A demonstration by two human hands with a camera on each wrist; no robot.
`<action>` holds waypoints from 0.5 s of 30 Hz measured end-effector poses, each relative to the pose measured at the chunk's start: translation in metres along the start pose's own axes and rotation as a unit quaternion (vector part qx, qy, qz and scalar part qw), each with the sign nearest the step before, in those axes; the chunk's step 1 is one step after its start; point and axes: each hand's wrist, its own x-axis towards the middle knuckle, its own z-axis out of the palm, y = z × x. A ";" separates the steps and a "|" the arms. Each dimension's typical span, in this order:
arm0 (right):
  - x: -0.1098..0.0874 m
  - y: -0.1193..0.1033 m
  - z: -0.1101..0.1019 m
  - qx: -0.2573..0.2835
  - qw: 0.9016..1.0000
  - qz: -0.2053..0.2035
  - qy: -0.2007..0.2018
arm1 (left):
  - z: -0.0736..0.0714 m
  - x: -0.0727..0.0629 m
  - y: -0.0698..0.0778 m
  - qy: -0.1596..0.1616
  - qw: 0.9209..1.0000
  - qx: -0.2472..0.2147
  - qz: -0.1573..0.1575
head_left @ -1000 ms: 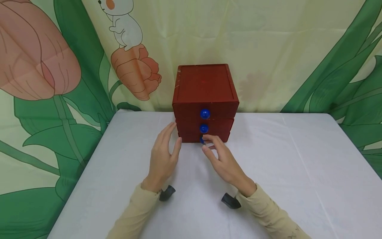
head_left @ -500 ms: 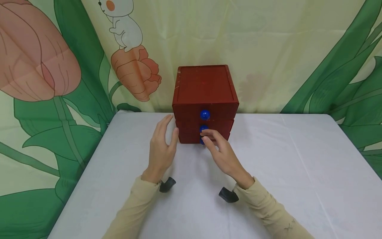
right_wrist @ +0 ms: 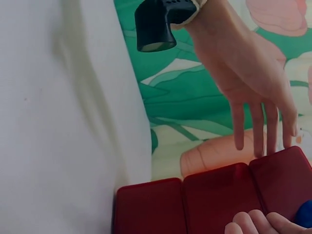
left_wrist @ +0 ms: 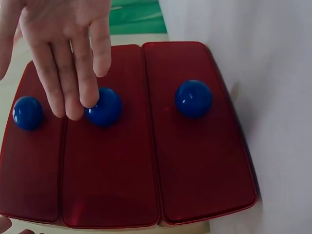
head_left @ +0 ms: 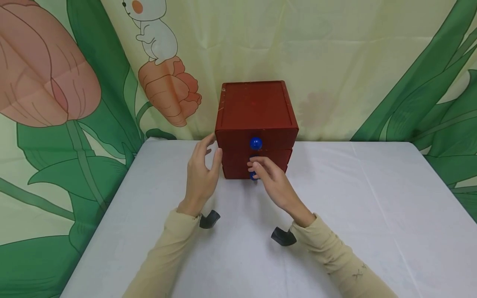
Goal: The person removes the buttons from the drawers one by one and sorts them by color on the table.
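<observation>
A small red drawer cabinet (head_left: pixel 257 105) stands at the table's back edge, its three drawer fronts pushed in. Each front has a round blue knob, the top knob (head_left: pixel 256 143) fully visible. My right hand (head_left: pixel 275 182) is in front of the lower drawers, fingers extended and covering the middle knob in the head view. In the left wrist view its fingertips (left_wrist: pixel 74 113) overlap that middle knob (left_wrist: pixel 105 107) without curling round it. My left hand (head_left: pixel 199 176) is at the cabinet's left side, fingers fairly straight, fingertips close to its edge; contact is unclear.
White cloth covers the table (head_left: pixel 365 215). Right behind the cabinet hangs a printed curtain (head_left: pixel 328 74) with leaves, a tulip and a carrot. A black wrist mount (head_left: pixel 210 219) hangs from the left sleeve and another black mount (head_left: pixel 283 236) from the right.
Both hands have moved forward and slightly up. My right hand has gone from the bottom knob to the middle knob. My left hand has risen along the cabinet's left side.
</observation>
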 end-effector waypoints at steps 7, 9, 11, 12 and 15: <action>0.008 -0.004 -0.001 0.005 1.000 0.001 0.002 | 0.001 0.008 0.000 -0.002 1.000 -0.008 -0.013; 0.010 -0.006 -0.002 0.014 1.000 0.006 0.002 | 0.002 0.011 0.000 -0.001 1.000 -0.016 -0.013; 0.011 -0.007 -0.002 0.021 1.000 0.014 0.002 | 0.003 0.014 0.000 0.000 1.000 -0.025 -0.014; 0.012 -0.007 -0.002 0.025 1.000 0.018 0.002 | 0.003 0.015 0.000 0.001 0.999 -0.030 -0.015; 0.015 -0.007 -0.002 0.038 0.999 0.029 0.001 | 0.005 0.019 0.001 0.001 0.999 -0.046 -0.021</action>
